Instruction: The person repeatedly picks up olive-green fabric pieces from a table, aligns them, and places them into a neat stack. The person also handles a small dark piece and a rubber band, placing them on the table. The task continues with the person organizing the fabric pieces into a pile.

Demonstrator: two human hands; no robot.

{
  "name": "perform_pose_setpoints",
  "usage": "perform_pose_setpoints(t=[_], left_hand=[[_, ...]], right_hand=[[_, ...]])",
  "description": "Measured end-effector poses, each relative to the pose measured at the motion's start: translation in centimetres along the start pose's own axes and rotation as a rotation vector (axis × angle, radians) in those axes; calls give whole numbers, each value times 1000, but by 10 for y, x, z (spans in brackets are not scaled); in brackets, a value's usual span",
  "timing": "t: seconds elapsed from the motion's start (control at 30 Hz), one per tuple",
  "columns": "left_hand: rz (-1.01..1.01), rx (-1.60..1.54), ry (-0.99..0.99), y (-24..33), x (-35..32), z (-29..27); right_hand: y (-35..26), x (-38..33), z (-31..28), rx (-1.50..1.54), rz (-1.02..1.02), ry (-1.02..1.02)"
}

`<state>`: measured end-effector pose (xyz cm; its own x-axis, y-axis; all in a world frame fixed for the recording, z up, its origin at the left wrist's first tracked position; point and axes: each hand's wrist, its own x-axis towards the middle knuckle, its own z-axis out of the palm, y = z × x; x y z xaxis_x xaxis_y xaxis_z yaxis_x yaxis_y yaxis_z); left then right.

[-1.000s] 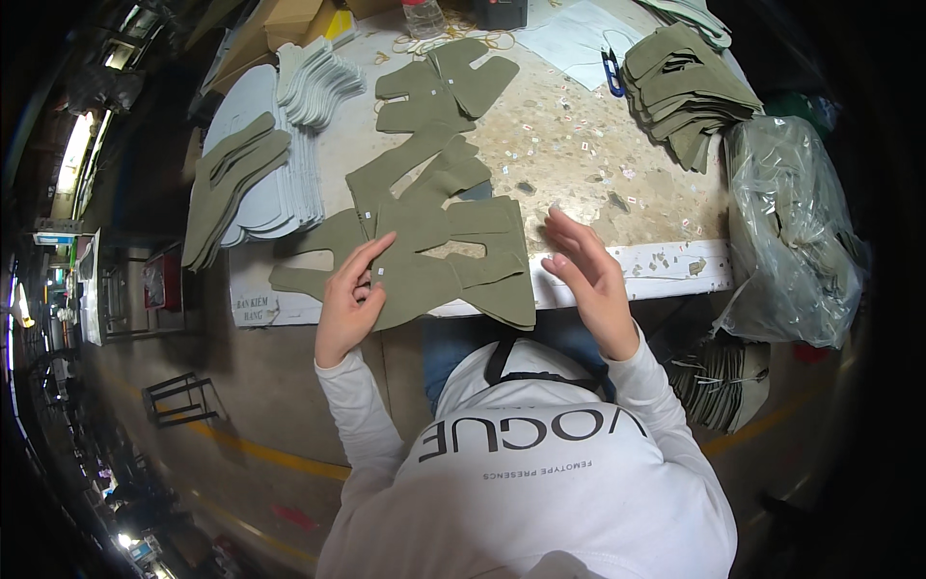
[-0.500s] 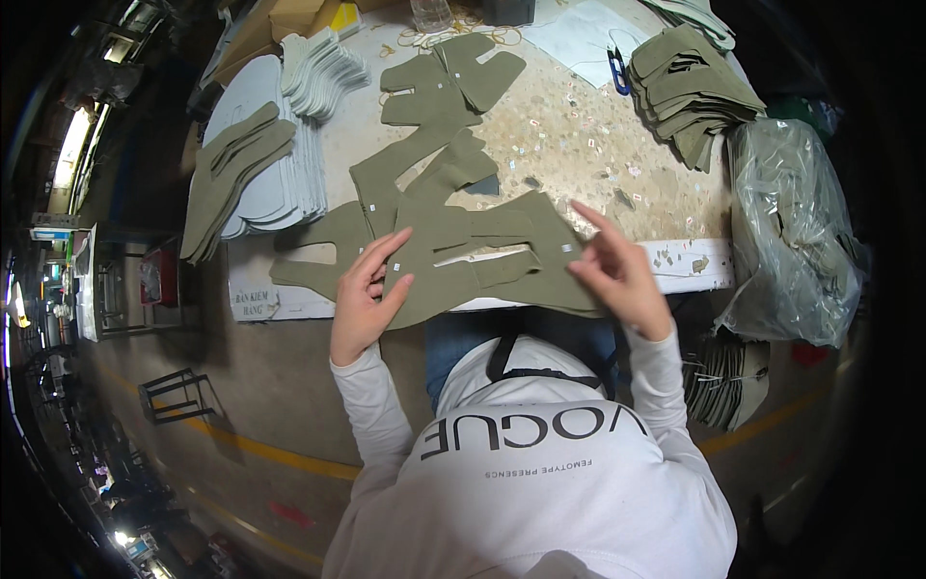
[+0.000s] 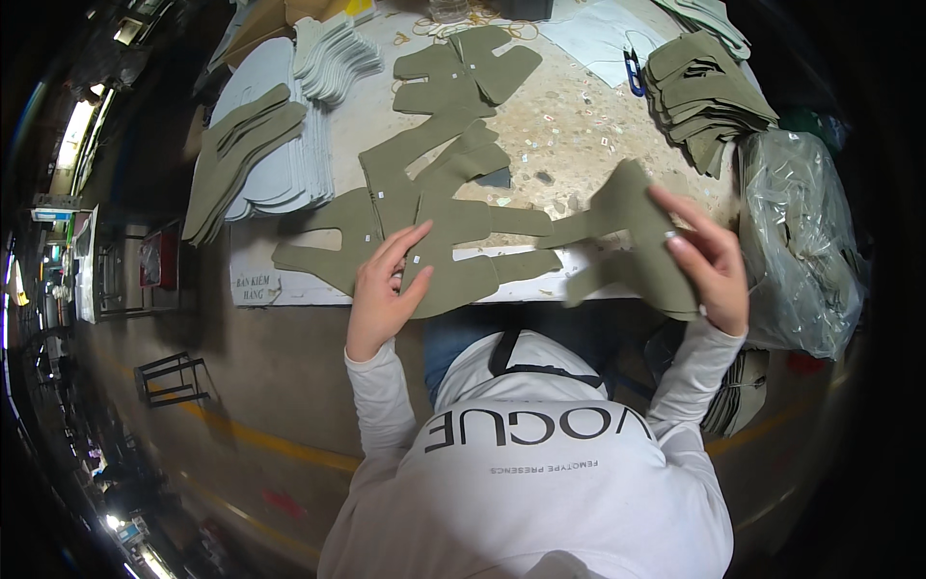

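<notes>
My right hand (image 3: 719, 275) grips the curved end of an olive-green U-shaped cut piece (image 3: 632, 222) at the table's front edge, with its two prongs pointing left. That piece is tilted and slightly smeared by motion. Under my left hand (image 3: 379, 299), whose fingers are spread, lies a similar olive cut piece (image 3: 463, 275) with a small white sticker; its prongs point right, near the tips of the other one. Further left, another olive piece (image 3: 342, 227) lies flat and partly covered. More overlapping olive pieces (image 3: 415, 145) stretch toward the back.
Pale grey cut pieces (image 3: 313, 154) are stacked at the left, with olive strips (image 3: 241, 145) on top. At the right are a stack of olive pieces (image 3: 699, 82), blue-handled snips (image 3: 633, 72) and a clear plastic bag (image 3: 796, 241). Small stickers dot the tabletop (image 3: 569, 125).
My right hand has moved right, pulling one U-shaped piece away from the one under my left hand. The two pieces' prongs overlapped before. My left hand has shifted slightly right.
</notes>
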<state>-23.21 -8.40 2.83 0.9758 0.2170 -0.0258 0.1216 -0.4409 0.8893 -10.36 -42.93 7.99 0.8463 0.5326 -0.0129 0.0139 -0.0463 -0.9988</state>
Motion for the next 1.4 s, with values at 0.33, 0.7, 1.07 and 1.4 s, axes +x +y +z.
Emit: perform_pose_setpoints(t=[0.33, 0.7, 1.07, 1.4], left_hand=[[-192, -90, 197, -5, -25, -10], [-219, -129, 225, -8, -29, -12], [-51, -158, 82, -5, -11, 1], [-45, -37, 92, 10, -22, 12]], right_hand=[[-50, 18, 47, 34, -190, -136], [44, 40, 72, -175, -2, -52], [68, 22, 64, -332, -108, -13], [-31, 5, 9, -396, -172, 236]])
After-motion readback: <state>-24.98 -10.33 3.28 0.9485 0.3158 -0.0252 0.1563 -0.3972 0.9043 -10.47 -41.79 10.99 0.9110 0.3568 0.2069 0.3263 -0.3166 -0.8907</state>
